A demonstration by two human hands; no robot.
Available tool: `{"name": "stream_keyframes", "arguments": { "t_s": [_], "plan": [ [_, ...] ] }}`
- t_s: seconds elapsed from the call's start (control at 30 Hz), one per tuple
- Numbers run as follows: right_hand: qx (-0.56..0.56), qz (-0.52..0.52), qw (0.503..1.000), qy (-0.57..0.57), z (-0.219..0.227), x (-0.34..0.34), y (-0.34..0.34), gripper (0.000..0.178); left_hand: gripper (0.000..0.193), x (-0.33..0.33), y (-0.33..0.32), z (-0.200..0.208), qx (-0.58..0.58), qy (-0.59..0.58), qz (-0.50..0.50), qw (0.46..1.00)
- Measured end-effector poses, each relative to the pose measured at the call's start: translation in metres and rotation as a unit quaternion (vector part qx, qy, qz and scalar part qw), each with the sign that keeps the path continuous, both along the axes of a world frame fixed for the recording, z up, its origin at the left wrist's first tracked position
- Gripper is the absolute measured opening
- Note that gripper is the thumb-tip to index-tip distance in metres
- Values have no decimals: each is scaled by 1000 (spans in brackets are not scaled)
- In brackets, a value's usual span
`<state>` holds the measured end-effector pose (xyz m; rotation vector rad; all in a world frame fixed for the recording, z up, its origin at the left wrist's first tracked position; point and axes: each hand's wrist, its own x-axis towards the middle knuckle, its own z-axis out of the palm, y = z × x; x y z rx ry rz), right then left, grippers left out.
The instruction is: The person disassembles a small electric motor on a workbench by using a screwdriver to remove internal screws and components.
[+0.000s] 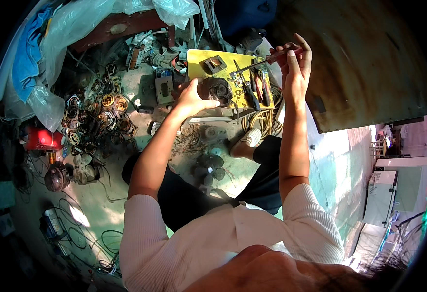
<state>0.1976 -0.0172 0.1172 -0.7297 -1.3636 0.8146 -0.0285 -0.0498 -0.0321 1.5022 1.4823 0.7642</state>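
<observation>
My left hand (192, 99) grips a dark, grimy electric motor part (220, 92) at the near edge of a yellow board (199, 59), with its thumb along the near side; its other fingers are partly hidden. In my right hand (294, 68) is a red-handled screwdriver (250, 66), held by the handle. The shaft slants down to the left, its tip over the board; whether it touches anything there I cannot tell. A squarish metal part with copper inside (214, 64) lies farther back. Several hand tools with dark and red handles (253, 96) rest at the board's right side.
Old motor cores and coils (107, 104) are heaped on the floor at the left, near a red container (44, 138). Coiled yellowish hose (259, 122) lies by my shoe (247, 141). A large rusty panel (359, 73) stands at the right. Loose cables (84, 236) spread at the lower left.
</observation>
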Motion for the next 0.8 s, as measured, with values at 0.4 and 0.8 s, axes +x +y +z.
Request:
{"name": "stream_keyframes", "arguments": {
  "t_s": [0.4,0.8],
  "plan": [
    [-243,-255,743,-570,-153,115,24,51,30,-53,5,1,212,101,170,957],
    [-253,-188,731,-605,-156,115,28,52,49,-48,-22,-11,245,188,105,945]
  ]
}}
